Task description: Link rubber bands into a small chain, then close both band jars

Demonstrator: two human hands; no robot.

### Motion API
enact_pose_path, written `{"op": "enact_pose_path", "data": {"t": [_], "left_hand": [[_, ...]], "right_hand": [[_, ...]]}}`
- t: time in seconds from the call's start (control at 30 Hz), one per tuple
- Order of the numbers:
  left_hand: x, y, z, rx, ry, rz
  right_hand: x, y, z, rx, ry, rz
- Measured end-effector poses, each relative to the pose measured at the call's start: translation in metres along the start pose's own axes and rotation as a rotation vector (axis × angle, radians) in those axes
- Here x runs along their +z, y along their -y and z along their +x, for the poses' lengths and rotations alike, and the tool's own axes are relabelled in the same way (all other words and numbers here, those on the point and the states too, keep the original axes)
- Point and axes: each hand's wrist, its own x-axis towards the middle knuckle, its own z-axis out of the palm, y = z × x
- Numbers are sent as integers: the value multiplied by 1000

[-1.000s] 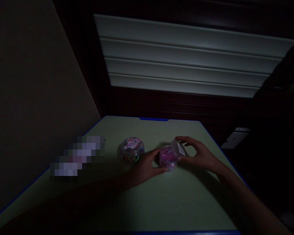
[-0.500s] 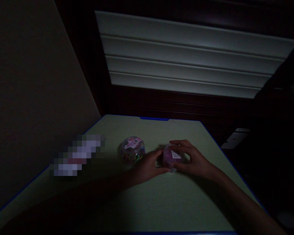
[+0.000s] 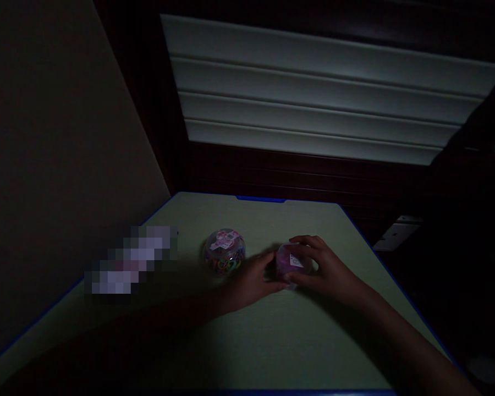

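Note:
A small round clear tub (image 3: 286,265) with pinkish-purple contents and a white label on its lid rests on the pale table (image 3: 313,341). My left hand (image 3: 251,283) grips its left side, thumb low at the front and fingers behind. From the right, my right hand (image 3: 322,267) curls over the lid, its thumb near the front rim and its fingers at the far rim. Left of the tub, close to my left hand, a clear round jar (image 3: 225,253) holds several multicoloured bands, with a pink and white sticker on top.
A pixelated, whitish long item (image 3: 132,261) lies along the table's left side. The table has a blue edge (image 3: 259,199). A wall stands at the left and a dark-framed panel (image 3: 313,104) behind. A white object (image 3: 397,235) is beyond the right edge.
Both hands keep their grip on the tub and look nearly still. The whole view has shifted very slightly.

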Motion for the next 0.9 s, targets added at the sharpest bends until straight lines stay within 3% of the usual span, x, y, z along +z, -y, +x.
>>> {"op": "enact_pose_path", "data": {"t": [0.2, 0.47, 0.6, 0.9], "left_hand": [[-1, -1, -1, -20, 19, 30], [-2, -3, 0, 0, 11, 89], [-1, 0, -1, -22, 1, 90], [-1, -2, 0, -10, -7, 135]], "right_hand": [[-8, 10, 0, 11, 11, -97], [-15, 8, -1, 187, -56, -222], [-12, 8, -1, 91, -93, -141], [-8, 7, -6, -100, 84, -114]]}}
